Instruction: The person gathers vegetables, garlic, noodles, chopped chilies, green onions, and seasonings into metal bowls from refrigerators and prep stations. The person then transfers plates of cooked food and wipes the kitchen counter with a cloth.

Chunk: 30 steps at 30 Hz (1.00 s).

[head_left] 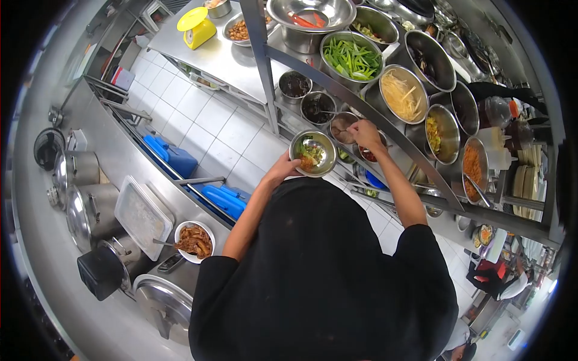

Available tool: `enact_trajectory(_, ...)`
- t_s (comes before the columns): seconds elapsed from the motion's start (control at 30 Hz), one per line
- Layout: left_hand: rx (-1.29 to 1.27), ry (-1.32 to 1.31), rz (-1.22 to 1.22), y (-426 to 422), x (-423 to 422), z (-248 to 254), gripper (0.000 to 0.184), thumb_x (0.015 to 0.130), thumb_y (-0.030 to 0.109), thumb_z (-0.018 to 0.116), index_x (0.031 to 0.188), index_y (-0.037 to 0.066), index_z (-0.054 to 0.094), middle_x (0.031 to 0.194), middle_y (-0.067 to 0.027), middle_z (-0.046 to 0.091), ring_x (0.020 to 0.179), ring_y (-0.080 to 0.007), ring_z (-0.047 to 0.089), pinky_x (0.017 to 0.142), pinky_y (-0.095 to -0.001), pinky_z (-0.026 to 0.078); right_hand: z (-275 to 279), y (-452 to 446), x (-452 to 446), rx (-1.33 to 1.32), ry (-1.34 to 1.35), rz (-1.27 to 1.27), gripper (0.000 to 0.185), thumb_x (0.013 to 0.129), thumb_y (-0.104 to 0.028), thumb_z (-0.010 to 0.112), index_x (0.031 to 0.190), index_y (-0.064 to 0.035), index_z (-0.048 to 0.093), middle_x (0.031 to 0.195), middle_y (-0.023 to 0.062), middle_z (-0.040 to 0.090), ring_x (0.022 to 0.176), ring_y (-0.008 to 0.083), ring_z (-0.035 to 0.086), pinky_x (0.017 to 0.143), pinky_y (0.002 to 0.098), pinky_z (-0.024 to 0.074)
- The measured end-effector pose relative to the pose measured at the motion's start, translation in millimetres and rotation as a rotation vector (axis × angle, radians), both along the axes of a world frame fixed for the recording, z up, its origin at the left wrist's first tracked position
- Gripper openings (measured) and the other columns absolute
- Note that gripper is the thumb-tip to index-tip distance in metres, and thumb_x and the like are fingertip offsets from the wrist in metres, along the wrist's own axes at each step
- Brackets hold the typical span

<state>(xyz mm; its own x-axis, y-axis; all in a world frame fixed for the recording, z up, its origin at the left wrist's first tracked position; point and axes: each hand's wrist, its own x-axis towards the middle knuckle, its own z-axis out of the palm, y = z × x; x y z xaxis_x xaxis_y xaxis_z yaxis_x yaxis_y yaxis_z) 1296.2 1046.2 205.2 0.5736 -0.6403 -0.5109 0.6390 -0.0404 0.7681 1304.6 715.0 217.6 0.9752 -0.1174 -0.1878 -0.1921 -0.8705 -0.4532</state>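
Note:
My left hand (284,168) grips the rim of a small metal bowl (326,157) that holds chopped greens and something orange-brown. To its right, my right hand (366,133) is closed at the edge of a metal container (342,127) with pale, brownish contents; what its fingers hold, if anything, is too small to make out. Beside that hand sits a container of red food (367,154). Two containers of dark sauce, one (295,85) behind the other (318,107), stand just beyond the bowl.
Large bowls of green strips (351,56), pale shreds (403,94) and orange shreds (473,165) line the right, behind a metal rail (385,120). At left are lidded pots (90,210) and a white bowl of brown food (195,241). People work at lower right.

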Motion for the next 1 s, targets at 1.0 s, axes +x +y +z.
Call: enact_trajectory(1.0,0.092,0.107,-0.243,-15.9,-1.5,-18.3,0.053,0.093,0.013,0.054,0.14,0.0,0.035,0.123,-0.0203,0.058,0.105,-0.0313,0.065,0.082,-0.0434,0.061,-13.8,20.3,-74.2,0.143,-0.214,-0.558,0.025,0.084,-0.028,0.067,0.085,-0.0039,0.074,0.082,0.0188,0.069,0.079,0.0352,0.066,0.074,0.0423,0.0528)
